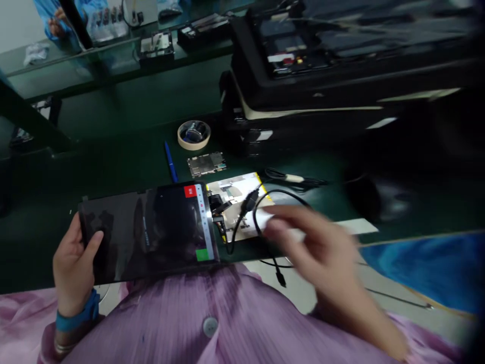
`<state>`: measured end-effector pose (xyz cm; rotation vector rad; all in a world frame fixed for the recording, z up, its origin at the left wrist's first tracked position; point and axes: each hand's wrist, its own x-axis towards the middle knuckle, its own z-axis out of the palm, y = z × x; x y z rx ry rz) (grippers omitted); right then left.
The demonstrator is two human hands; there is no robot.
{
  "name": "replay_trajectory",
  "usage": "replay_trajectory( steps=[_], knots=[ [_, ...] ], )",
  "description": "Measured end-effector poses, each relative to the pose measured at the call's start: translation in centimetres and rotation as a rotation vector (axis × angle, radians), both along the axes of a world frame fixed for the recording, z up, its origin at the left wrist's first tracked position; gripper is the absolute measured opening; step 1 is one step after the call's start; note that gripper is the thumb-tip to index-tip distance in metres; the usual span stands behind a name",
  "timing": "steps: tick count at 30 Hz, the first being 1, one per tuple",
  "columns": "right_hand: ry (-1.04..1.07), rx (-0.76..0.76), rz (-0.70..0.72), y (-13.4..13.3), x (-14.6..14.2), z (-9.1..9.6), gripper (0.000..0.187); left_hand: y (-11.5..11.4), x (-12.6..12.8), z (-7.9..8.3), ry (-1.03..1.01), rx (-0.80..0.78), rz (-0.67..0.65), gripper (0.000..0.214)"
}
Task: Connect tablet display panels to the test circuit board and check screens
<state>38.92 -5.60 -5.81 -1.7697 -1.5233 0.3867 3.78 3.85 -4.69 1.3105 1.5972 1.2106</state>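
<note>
My left hand (78,258) grips the left end of a black tablet (170,232), thumb on its glass and fingers beneath. Its screen shows a red square, a green square and a pale strip of icons along the right edge. My right hand (314,242) is smeared by motion, its fingers bent and fingertips close to a looped black cable (255,222); whether it holds the cable cannot be made out. One cable plug (280,278) hangs below the table edge. Beyond the tablet's right edge lies a white and silver panel (250,184) with yellow edging, partly under the cables.
Behind the tablet are a blue pen (170,162), a tape roll (194,146) with small items inside, and a circuit board (206,164). A bundled cable (291,178) lies to the right. Black trays (261,91) are stacked at the back right. Another person's hands (56,25) show far left.
</note>
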Motion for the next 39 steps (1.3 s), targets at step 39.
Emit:
replay_trajectory(
  steps=[39],
  knots=[
    [0.950, -0.087, 0.159, 3.2, -6.0, -2.4, 0.030, 0.1, 1.8, 2.0, 0.224, -0.035, 0.066, 0.065]
  ],
)
